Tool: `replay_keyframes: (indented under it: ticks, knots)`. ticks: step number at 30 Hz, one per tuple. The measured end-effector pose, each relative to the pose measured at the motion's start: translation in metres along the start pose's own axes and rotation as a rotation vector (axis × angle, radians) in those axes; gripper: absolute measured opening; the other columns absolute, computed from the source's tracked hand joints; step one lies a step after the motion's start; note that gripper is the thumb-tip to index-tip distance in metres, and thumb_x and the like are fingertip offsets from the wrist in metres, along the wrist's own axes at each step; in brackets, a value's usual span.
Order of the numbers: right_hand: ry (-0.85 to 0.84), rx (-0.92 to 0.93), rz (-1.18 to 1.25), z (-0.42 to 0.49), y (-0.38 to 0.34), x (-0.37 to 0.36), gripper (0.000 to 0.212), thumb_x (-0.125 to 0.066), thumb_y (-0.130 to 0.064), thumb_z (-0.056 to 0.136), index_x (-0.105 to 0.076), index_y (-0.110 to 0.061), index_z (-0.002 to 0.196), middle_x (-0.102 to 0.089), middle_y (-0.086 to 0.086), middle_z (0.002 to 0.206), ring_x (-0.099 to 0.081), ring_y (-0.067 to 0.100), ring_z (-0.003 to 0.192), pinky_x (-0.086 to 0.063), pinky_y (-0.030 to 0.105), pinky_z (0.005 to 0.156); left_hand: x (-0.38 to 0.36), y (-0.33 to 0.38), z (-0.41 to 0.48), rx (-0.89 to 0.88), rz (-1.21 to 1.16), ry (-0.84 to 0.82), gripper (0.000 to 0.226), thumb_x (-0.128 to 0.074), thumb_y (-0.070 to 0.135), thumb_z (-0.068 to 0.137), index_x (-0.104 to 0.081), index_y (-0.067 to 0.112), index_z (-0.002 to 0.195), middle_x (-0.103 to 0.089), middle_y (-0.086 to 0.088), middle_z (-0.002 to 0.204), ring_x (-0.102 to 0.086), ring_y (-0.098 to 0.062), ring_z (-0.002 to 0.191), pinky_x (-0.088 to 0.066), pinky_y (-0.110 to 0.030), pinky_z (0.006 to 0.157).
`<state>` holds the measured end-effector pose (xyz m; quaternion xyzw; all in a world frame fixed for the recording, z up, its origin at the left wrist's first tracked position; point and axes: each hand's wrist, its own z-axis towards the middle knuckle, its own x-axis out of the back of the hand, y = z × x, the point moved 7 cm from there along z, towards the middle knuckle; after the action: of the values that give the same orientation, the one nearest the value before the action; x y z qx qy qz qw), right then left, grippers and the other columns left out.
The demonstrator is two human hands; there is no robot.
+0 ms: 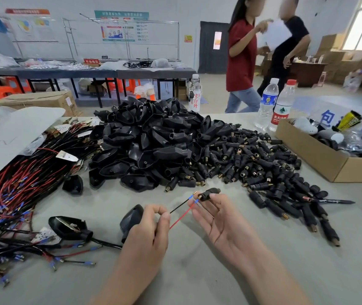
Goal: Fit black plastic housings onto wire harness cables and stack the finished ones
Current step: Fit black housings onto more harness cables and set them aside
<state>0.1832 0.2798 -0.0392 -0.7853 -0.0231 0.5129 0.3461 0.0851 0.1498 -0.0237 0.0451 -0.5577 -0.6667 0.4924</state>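
Table (pixel 340 271): carrying everything below.
Harness bundle (pixel 21 183): lying along the left edge, red and black leads tangling, so pulling one free is likely to drag others.
Fitted housing (pixel 70 227): resting towards the near-left corner with its cable trailing right.
Left hand (pixel 147 230): pinching the wire pair (pixel 181 213) between thumb and forefinger; a dark housing (pixel 131 219) is sitting against it, though whether it is being gripped cannot be told.
Right hand (pixel 217 219): lying palm up just beside the left, its fingertips clamping a small connector (pixel 210 193) at the blue-sleeved wire ends.
Handling: the wires are looking thin, light and floppy, so gripping close behind the terminals seems best; the connector is looking rigid and smooth, and probably needs a firm hold on its body.
Housing pile (pixel 153 139): heaping at the table's middle towards the far edge.
Connector pile (pixel 263 164): spilling right and crowding the reach.
Cardboard box (pixel 320 159): sitting at the right edge, two bottles (pixel 274 106) standing behind.
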Motion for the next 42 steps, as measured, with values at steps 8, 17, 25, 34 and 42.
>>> replay_keyframes:
  ticks: [8, 17, 25, 34, 42]
  knots:
    - [0.020, 0.004, -0.019, 0.000, 0.001, 0.003, 0.036, -0.076, -0.019, 0.070, -0.070, -0.002, 0.102, -0.073, 0.015, 0.116, -0.074, 0.027, 0.099, -0.061, 0.028, 0.066, 0.007, 0.000, -0.001, 0.040, 0.006, 0.050, 0.009, -0.041, 0.037, 0.100, -0.046, 0.034, 0.093, -0.047, 0.002, 0.046, -0.044, -0.011, 0.041, -0.039, -0.030, 0.052]
    - [0.022, 0.009, -0.038, -0.003, -0.004, 0.002, 0.034, -0.075, -0.020, 0.067, -0.074, 0.000, 0.095, -0.074, 0.015, 0.108, -0.075, 0.027, 0.092, -0.061, 0.028, 0.063, 0.012, -0.009, 0.000, 0.082, 0.102, 0.171, 0.012, -0.042, 0.038, 0.100, -0.041, 0.048, 0.093, -0.056, 0.018, 0.061, -0.056, -0.006, 0.059, -0.040, -0.016, 0.058]
    - [-0.008, 0.001, -0.131, -0.008, -0.004, -0.004, 0.033, -0.080, -0.021, 0.058, -0.074, 0.000, 0.083, -0.074, 0.013, 0.101, -0.075, 0.028, 0.093, -0.061, 0.028, 0.064, 0.014, -0.010, 0.001, 0.116, 0.105, 0.197, 0.010, -0.040, 0.040, 0.099, -0.040, 0.047, 0.092, -0.059, 0.016, 0.072, -0.057, -0.008, 0.063, -0.039, -0.020, 0.054]
    - [-0.020, -0.018, -0.172, -0.008, -0.006, -0.002, 0.046, -0.077, -0.025, 0.058, -0.068, 0.002, 0.095, -0.071, 0.017, 0.101, -0.075, 0.025, 0.087, -0.062, 0.030, 0.068, 0.016, -0.009, 0.000, 0.122, 0.110, 0.211, 0.007, -0.037, 0.046, 0.098, -0.041, 0.050, 0.093, -0.060, 0.019, 0.083, -0.059, -0.006, 0.071, -0.037, -0.020, 0.054]
    - [-0.035, -0.012, -0.180, -0.007, -0.007, -0.001, 0.044, -0.075, -0.024, 0.067, -0.067, 0.000, 0.103, -0.072, 0.016, 0.107, -0.074, 0.026, 0.092, -0.061, 0.030, 0.069, 0.018, -0.011, 0.000, 0.127, 0.104, 0.231, 0.007, -0.037, 0.046, 0.098, -0.041, 0.051, 0.094, -0.061, 0.020, 0.084, -0.059, -0.007, 0.069, -0.038, -0.023, 0.054]
